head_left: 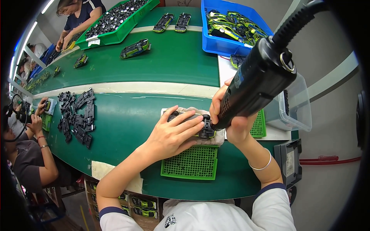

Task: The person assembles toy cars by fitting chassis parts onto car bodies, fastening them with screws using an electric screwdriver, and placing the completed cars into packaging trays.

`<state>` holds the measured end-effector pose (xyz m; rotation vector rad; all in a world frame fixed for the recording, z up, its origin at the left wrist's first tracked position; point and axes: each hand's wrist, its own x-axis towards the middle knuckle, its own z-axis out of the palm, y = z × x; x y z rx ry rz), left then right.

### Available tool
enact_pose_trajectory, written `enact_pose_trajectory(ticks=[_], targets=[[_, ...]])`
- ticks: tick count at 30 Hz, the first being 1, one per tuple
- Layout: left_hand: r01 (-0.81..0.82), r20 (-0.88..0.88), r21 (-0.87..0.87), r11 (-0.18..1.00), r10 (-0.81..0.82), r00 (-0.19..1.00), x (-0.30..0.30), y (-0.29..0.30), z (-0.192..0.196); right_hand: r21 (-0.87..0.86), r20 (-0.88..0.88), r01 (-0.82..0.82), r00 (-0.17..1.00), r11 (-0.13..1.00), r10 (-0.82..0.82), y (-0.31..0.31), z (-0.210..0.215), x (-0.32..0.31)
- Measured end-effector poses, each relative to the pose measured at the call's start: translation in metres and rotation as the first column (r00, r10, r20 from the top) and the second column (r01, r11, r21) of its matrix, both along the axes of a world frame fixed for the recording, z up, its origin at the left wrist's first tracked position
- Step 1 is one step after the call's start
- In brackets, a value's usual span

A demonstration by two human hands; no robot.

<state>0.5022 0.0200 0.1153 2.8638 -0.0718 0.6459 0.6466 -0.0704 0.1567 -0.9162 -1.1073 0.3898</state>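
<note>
I had the green bench (127,154) stretching across my view, with a second long green surface (181,65) running behind it. On that far one I could see a green crate (111,39) heaped with small black parts, and at the right end a blue crate (209,45) full of yellow-green toy cars. A clear plastic bin (302,102) stood to my right.

My right grip (241,130) was wrapped around a big black handheld power tool (254,79), held at a slant with its cord end up; its narrow end pointed down at the right end of the work, though I couldn't tell whether it touched. My left grip (171,133) had its fingers slightly spread, lying across the toy car (207,131).

Off to the left lay a loose pile of black plastic parts (79,115). Nearest me was a green perforated tray (189,163), and just beyond it a pale cloth pad (218,139). The car sat on that pad, black underside up, partly hidden beneath my fingers. Smallest of all, a silvery bangle (263,162) circled the right wrist.
</note>
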Motion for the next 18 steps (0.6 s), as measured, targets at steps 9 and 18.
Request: enact_pose_trajectory(ticks=[9,18], targets=[[-0.074,-0.131,-0.335,0.939,0.031,0.991,-0.023,0.041,-0.001,0.297,0.015,-0.080,0.997,0.952,0.079,-0.014,0.040,0.028],[-0.014,-0.072,-0.717,0.697,-0.054,0.996,-0.029,0.064,-0.017,0.659,-0.268,0.427,0.903,0.619,-0.337,-0.044,0.123,0.043]])
